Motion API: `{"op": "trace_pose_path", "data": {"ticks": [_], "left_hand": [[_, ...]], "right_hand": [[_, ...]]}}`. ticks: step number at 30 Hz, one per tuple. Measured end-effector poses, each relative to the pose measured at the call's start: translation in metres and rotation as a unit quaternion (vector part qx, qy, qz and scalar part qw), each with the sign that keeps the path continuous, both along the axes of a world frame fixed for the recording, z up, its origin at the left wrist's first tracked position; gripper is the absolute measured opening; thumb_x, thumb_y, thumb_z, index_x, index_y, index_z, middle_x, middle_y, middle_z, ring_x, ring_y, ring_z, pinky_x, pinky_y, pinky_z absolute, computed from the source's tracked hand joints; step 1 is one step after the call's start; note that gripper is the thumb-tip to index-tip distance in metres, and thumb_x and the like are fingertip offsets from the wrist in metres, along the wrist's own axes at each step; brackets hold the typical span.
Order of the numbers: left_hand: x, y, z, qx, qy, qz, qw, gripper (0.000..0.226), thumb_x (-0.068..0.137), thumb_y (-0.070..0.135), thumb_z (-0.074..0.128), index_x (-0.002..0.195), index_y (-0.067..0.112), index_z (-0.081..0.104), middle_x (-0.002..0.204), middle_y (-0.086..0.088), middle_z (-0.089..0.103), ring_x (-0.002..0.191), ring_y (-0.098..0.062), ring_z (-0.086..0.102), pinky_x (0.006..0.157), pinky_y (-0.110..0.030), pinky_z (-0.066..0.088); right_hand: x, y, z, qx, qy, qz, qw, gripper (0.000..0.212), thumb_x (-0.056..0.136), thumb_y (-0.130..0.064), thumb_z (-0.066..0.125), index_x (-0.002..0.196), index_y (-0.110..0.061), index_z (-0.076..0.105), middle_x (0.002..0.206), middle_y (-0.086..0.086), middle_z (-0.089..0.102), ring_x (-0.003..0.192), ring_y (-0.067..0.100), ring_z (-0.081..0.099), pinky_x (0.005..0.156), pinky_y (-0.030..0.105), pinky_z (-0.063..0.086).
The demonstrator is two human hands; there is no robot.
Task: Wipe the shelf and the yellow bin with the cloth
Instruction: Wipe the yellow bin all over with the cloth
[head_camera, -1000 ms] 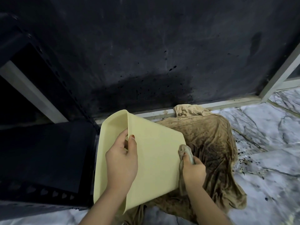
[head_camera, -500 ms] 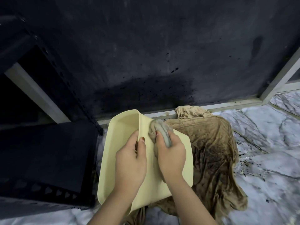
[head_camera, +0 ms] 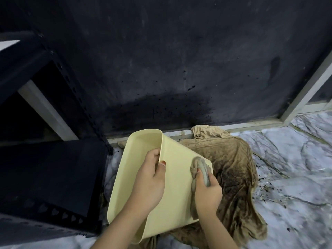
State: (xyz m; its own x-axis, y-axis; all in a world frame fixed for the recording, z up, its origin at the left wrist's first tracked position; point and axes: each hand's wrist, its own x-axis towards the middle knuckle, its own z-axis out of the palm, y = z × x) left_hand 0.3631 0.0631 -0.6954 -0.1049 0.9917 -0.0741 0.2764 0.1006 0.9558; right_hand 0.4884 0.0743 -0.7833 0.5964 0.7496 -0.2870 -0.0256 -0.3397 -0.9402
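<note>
While the left hand [head_camera: 150, 178] holds the yellow bin [head_camera: 172, 191] tilted on its side, grip clamped over the rim, the right hand [head_camera: 206, 191] presses a bunched grey cloth [head_camera: 202, 169] against the bin's outer wall near its right corner. Beneath lies a stained brown cloth [head_camera: 233, 168] on the marble floor [head_camera: 291, 159], with the dark shelf [head_camera: 45, 177] to the left.

You face a dark, speckled wall [head_camera: 179, 60] edged by a pale frame [head_camera: 251, 125]. Below you lies a grey-veined marble floor [head_camera: 296, 168], dimly lit.
</note>
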Motion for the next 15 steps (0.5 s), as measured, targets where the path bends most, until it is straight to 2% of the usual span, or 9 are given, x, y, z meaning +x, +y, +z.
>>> {"op": "trace_pose_path", "data": {"ticks": [3, 5, 8, 11, 13, 15], "left_hand": [[0.003, 0.001, 0.007, -0.004, -0.004, 0.0, 1.0, 0.038, 0.095, 0.018, 0.042, 0.132, 0.024, 0.044, 0.12, 0.009, 0.061, 0.107, -0.008, 0.058, 0.096, -0.029, 0.044], [0.006, 0.0, 0.011, 0.004, 0.002, 0.024, 1.0, 0.042, 0.094, 0.028, 0.043, 0.136, 0.024, 0.041, 0.119, 0.013, 0.056, 0.112, -0.007, 0.052, 0.096, -0.021, 0.037], [0.012, -0.003, 0.012, 0.025, 0.012, 0.055, 0.998, 0.039, 0.093, 0.03, 0.045, 0.132, 0.026, 0.046, 0.094, 0.012, 0.056, 0.08, 0.002, 0.053, 0.072, -0.011, 0.039], [0.014, -0.007, 0.01, 0.052, 0.041, 0.064, 0.996, 0.033, 0.093, 0.03, 0.045, 0.126, 0.031, 0.05, 0.082, 0.013, 0.056, 0.063, 0.005, 0.051, 0.065, -0.016, 0.039], [0.013, -0.009, 0.011, 0.065, 0.049, 0.062, 0.995, 0.029, 0.093, 0.029, 0.047, 0.12, 0.039, 0.051, 0.078, 0.015, 0.056, 0.064, 0.007, 0.052, 0.064, -0.014, 0.04], [0.011, -0.011, 0.011, 0.07, 0.053, 0.059, 0.994, 0.026, 0.093, 0.027, 0.047, 0.112, 0.046, 0.047, 0.082, 0.02, 0.058, 0.076, 0.015, 0.054, 0.068, -0.004, 0.04]], "right_hand": [[-0.003, -0.015, -0.003, 0.015, 0.012, -0.04, 0.999, 0.041, 0.086, -0.023, 0.062, 0.124, -0.007, 0.059, 0.117, 0.018, 0.065, 0.11, 0.031, 0.057, 0.081, 0.026, 0.034], [-0.01, -0.027, -0.004, 0.03, 0.022, -0.059, 0.998, 0.039, 0.085, -0.02, 0.064, 0.121, -0.005, 0.061, 0.111, 0.017, 0.065, 0.11, 0.03, 0.057, 0.084, 0.026, 0.034], [-0.025, -0.042, -0.001, 0.055, 0.035, -0.073, 0.995, 0.032, 0.083, -0.014, 0.066, 0.114, -0.005, 0.065, 0.086, 0.001, 0.06, 0.097, 0.024, 0.056, 0.084, 0.027, 0.036], [-0.042, -0.048, 0.011, 0.09, 0.032, -0.063, 0.993, 0.027, 0.082, -0.012, 0.068, 0.108, -0.008, 0.068, 0.083, -0.002, 0.062, 0.091, 0.022, 0.059, 0.078, 0.022, 0.042], [-0.048, -0.045, 0.023, 0.13, 0.024, -0.041, 0.99, 0.024, 0.081, -0.015, 0.069, 0.105, -0.016, 0.069, 0.083, -0.005, 0.063, 0.089, 0.009, 0.061, 0.074, 0.014, 0.043], [-0.048, -0.036, 0.039, 0.167, 0.006, 0.0, 0.986, 0.023, 0.081, -0.019, 0.068, 0.097, -0.035, 0.064, 0.082, -0.012, 0.062, 0.086, 0.002, 0.06, 0.072, 0.007, 0.042]]}}
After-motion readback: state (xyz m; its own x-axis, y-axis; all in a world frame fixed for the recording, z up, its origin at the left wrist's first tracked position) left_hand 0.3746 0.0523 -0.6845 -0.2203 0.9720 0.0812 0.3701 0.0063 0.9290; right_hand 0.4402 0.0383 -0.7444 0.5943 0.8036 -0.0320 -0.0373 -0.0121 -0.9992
